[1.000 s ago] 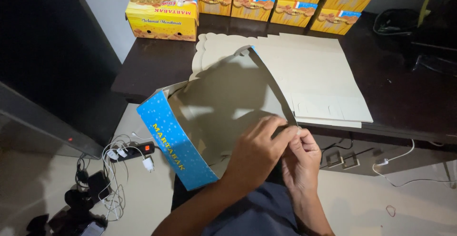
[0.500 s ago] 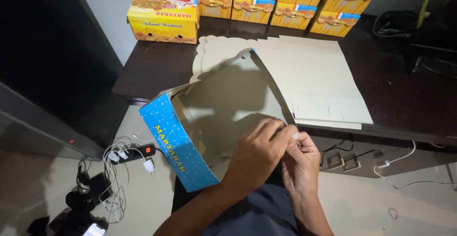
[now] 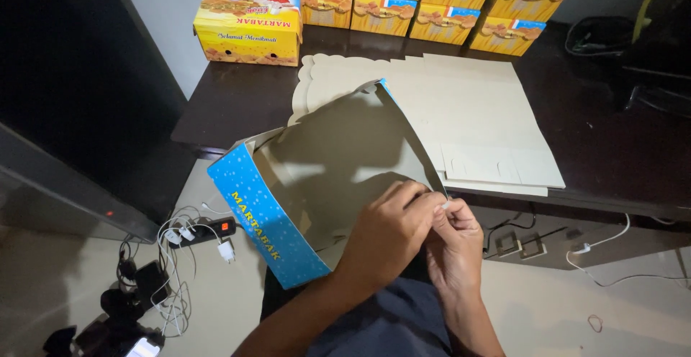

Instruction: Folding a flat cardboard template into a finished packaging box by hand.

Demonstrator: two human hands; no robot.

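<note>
A dim room: a dark table (image 3: 619, 148) stands along the far wall, above a pale floor (image 3: 576, 306) with a power strip (image 3: 209, 229) and a tangle of cables (image 3: 169, 285) at the near left. On the table lie a stack of flat blanks (image 3: 475, 119), grey side up, and at its far edge a row of finished yellow boxes (image 3: 248, 19).

The half-folded box (image 3: 324, 177) is held in front of the table's near edge, over the person's lap, blue printed side out and grey inside facing up. The left hand (image 3: 385, 238) lies over its near right corner, fingers curled and closed on the card edge. The right hand (image 3: 453, 238) is just beside it, touching, fingertips pinched narrow on a small flap at the same corner.

The box looks light and thin: stiff along its creases but likely to bow or crumple if squeezed mid-panel. It seems best gripped at the folds and corners, where the card is doubled. The printed outer side may be a little slippery.
</note>
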